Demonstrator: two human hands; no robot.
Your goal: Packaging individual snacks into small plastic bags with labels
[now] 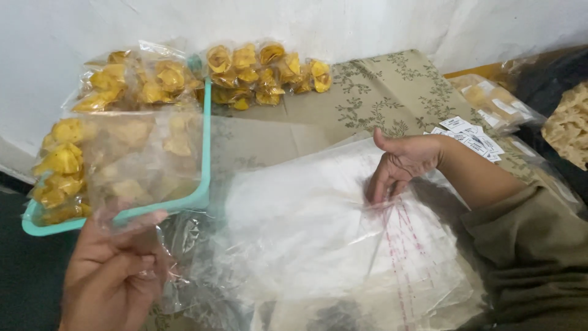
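Left hand (pixel 113 270) raised, fingers pinched on a clear plastic bag (pixel 131 162) of yellow crackers, held in front of the teal tray (pixel 205 153). Right hand (pixel 401 165) rests on the stack of empty clear bags (pixel 318 239), fingertips curled, probably pinching the top bag's edge. More packed cracker bags (pixel 266 73) by the wall, paper labels (pixel 468 136) beyond the wrist

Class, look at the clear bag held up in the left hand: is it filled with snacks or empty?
Empty. The clear bag in the left hand is flat and see-through; the yellow snacks seen through it lie behind, in the teal tray.
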